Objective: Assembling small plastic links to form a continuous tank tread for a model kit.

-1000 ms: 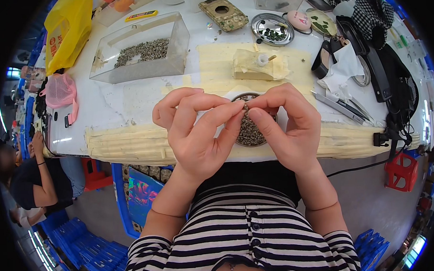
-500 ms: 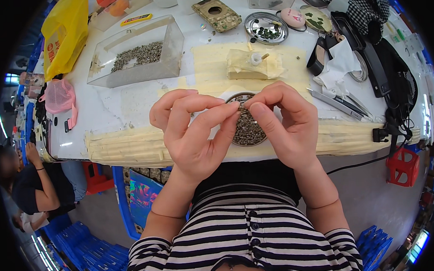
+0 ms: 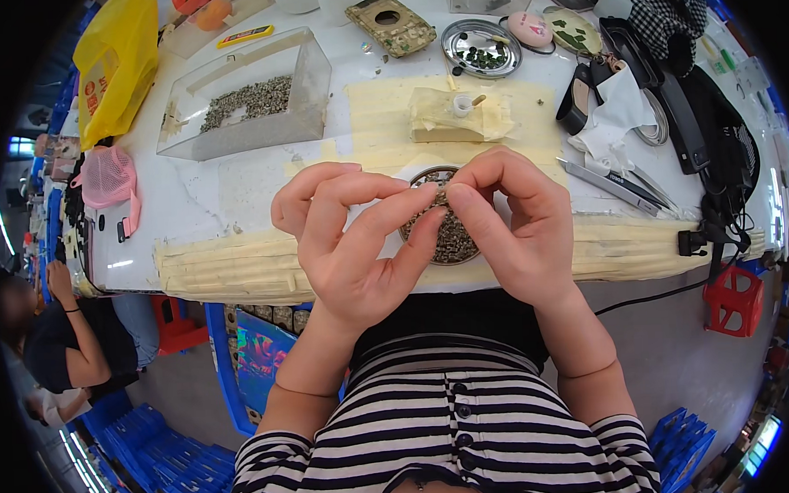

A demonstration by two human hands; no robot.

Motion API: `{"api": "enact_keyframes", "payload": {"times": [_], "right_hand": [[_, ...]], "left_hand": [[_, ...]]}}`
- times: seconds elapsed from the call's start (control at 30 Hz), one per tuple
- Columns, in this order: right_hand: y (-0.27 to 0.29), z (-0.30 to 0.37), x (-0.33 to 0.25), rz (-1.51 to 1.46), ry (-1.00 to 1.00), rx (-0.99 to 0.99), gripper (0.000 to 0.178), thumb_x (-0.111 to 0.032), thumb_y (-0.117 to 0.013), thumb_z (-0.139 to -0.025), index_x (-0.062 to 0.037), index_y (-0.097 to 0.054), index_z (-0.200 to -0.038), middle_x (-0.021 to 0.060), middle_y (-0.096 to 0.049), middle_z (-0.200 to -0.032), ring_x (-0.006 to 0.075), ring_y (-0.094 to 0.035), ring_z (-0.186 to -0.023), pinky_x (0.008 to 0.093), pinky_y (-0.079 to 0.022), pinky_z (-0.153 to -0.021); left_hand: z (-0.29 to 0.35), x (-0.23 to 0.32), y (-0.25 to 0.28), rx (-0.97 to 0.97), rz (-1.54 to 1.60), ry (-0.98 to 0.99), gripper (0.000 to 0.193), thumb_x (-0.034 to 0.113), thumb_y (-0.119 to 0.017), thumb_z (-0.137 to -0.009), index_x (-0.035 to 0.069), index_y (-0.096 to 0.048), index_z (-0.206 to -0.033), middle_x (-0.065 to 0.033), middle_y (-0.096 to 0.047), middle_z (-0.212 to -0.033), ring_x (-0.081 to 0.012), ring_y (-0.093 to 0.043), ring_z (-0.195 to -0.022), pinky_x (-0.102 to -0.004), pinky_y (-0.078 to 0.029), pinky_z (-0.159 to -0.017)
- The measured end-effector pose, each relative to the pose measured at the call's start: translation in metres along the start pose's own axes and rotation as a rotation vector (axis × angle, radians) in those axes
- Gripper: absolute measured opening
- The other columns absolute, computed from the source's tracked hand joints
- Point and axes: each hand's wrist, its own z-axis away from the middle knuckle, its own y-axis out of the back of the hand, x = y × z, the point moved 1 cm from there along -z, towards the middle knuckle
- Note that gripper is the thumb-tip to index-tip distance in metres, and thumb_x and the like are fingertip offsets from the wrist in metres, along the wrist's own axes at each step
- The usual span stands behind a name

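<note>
Both my hands meet over a round dish [image 3: 457,260] filled with tiny grey-brown metallic pieces [image 3: 455,237]. Between the fingertips is a small grey-brown piece [image 3: 442,196], too small to name more exactly. My left hand [image 3: 349,248] holds it with thumb and index finger, the other fingers bent and raised. From the other side, my right hand [image 3: 522,229] pinches at the same piece, its remaining fingers curled in. My hands cover part of the dish's rim on both sides.
Just beyond the hands stands a taped block [image 3: 447,127] with a small white cup. A clear bin [image 3: 235,146] of similar pieces sits far left. Tweezers [image 3: 614,187] lie to the right, a metal plate [image 3: 518,64] behind. A red stool [image 3: 733,300] is on the floor; a person sits left.
My right hand has shifted slightly to the left, its thumb and index finger now closer to the left fingertips. The left hand stays nearly in place, and the small piece shows more clearly.
</note>
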Motion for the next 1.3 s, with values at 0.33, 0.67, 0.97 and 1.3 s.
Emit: {"api": "enact_keyframes", "payload": {"times": [0.33, 0.67, 0.97, 1.3], "right_hand": [[-0.001, 0.001, 0.001, -0.009, 0.01, -0.009, 0.005, -0.005, -0.071, -0.087, -0.0005, -0.069, -0.089, 0.0027, -0.06, -0.077, 0.0091, -0.051, -0.068, 0.0233, -0.042, -0.062], [0.005, -0.001, -0.006, 0.153, 0.181, -0.037, 0.011, -0.004, -0.07, -0.087, -0.0013, -0.075, -0.096, 0.0072, -0.067, -0.084, 0.0149, -0.059, -0.075, 0.0267, -0.046, -0.068], [0.003, -0.001, -0.005, 0.014, 0.051, -0.05, 0.006, -0.005, -0.072, -0.087, -0.0006, -0.072, -0.09, 0.007, -0.066, -0.082, 0.0153, -0.059, -0.074, 0.0265, -0.047, -0.067], [0.005, 0.0, -0.01, 0.09, 0.226, -0.047, 0.006, -0.005, -0.075, -0.083, -0.0015, -0.074, -0.088, 0.0056, -0.065, -0.08, 0.0152, -0.057, -0.073, 0.0267, -0.046, -0.064]], "left_hand": [[0.0, -0.003, -0.001, 0.015, 0.035, -0.004, 0.023, 0.003, -0.082, -0.07, 0.011, -0.075, -0.091, -0.0016, -0.064, -0.094, -0.0268, -0.052, -0.099, -0.0384, -0.043, -0.087], [0.002, -0.007, -0.005, 0.093, 0.051, 0.061, 0.021, 0.01, -0.084, -0.069, 0.016, -0.076, -0.088, 0.0037, -0.065, -0.089, -0.0221, -0.054, -0.095, -0.0339, -0.038, -0.086], [0.002, -0.006, -0.002, 0.072, 0.034, 0.024, 0.024, 0.01, -0.084, -0.068, 0.016, -0.077, -0.089, 0.0035, -0.066, -0.09, -0.0229, -0.053, -0.098, -0.0339, -0.039, -0.087], [0.002, -0.006, -0.003, 0.072, 0.034, 0.044, 0.024, 0.009, -0.084, -0.067, 0.017, -0.077, -0.089, 0.0037, -0.065, -0.089, -0.0227, -0.054, -0.097, -0.0342, -0.038, -0.088]]}}
